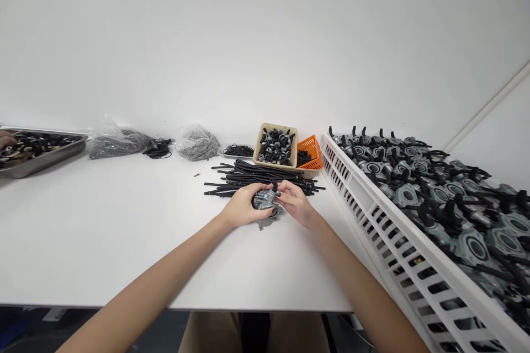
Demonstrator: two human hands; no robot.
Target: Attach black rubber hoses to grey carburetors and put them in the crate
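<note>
A grey metal carburetor (268, 215) with a black rubber elbow standing up on top is held over the table, just in front of the black hoses. My left hand (245, 207) wraps round its left side, thumb across the front. At its upper right, the fingers of my right hand (296, 201) are pinched close to the rubber elbow. A tiny dark piece shows at those fingertips, too small to name. Just beyond both hands lies a loose pile of black rubber hoses (244, 176).
On the right, a white plastic crate (364, 204) holds many carburetors. A cream basket (257, 149) of elbow fittings and an orange basket (315, 149) stand behind the hoses. Bags of small grey parts (196, 143), a black bundle (158, 148) and a metal tray (49, 161) line the back left.
</note>
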